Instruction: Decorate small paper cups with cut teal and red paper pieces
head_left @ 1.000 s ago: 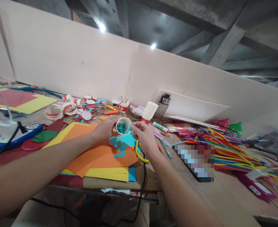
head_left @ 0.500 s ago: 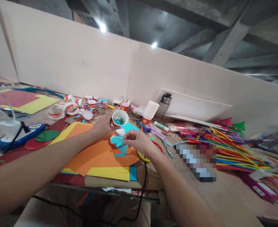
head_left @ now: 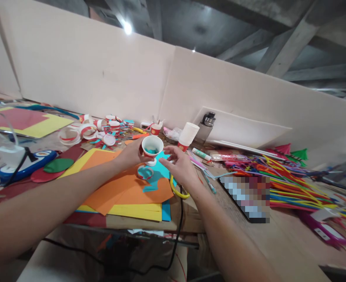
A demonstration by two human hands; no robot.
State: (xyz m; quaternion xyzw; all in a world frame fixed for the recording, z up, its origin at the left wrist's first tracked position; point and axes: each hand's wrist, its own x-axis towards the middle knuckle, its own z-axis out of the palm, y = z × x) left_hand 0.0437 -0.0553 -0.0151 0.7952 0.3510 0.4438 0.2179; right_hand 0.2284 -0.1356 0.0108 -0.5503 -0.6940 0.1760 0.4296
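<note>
The paper cup [head_left: 152, 147], grasped by the left hand [head_left: 129, 154] above the turquoise paper [head_left: 160, 171], looks light and crushable, best held gently below the rim; the right hand [head_left: 181, 165] spreads loosely alongside.

Left arm [head_left: 69, 192] and right arm [head_left: 222, 219] stretch forward, left hand [head_left: 131, 156] curled gripping, right hand [head_left: 181, 166] close by, fingers [head_left: 172, 150] loosely parted!

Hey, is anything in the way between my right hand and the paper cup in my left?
Nothing visible is. Your open right hand is close beside the paper cup held in your left hand; whether it touches is hard to tell. The bright blue paper lies below, off that path.
</note>
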